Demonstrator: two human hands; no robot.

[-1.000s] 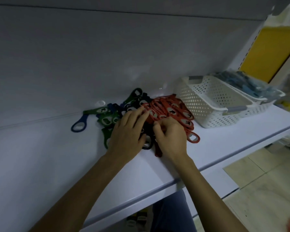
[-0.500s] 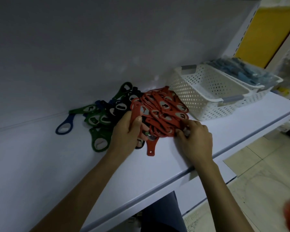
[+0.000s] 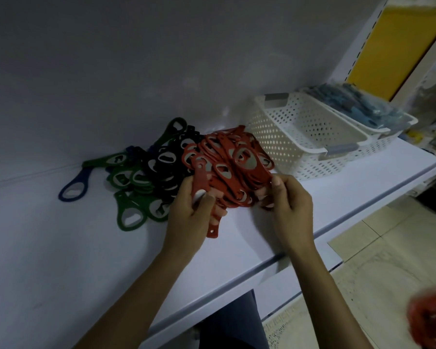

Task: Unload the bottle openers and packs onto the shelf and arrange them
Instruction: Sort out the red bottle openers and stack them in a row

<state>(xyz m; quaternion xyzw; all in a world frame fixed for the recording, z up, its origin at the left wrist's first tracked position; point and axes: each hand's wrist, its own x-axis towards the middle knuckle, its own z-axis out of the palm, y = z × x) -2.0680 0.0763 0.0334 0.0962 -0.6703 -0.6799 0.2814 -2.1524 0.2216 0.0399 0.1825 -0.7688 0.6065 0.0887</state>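
Note:
A heap of red bottle openers (image 3: 233,162) lies on the white shelf (image 3: 61,260), next to black openers (image 3: 165,162), green openers (image 3: 131,215) and one blue opener (image 3: 72,188) to the left. My left hand (image 3: 189,217) grips one red opener by its head at the heap's left side. My right hand (image 3: 287,210) pinches the front right edge of the red heap. Blue packs (image 3: 358,107) fill the far white basket (image 3: 398,133).
A white perforated basket (image 3: 300,137) with nothing visible inside stands right of the red heap, touching the far basket. The shelf's front edge (image 3: 275,260) runs under my wrists. A yellow panel (image 3: 393,49) stands at the upper right. Something red and blurred (image 3: 431,321) shows at the bottom right.
Both hands have gathered the red openers into a tighter heap and lifted its front edge. My left hand has taken hold of a single red opener. The view shifted closer.

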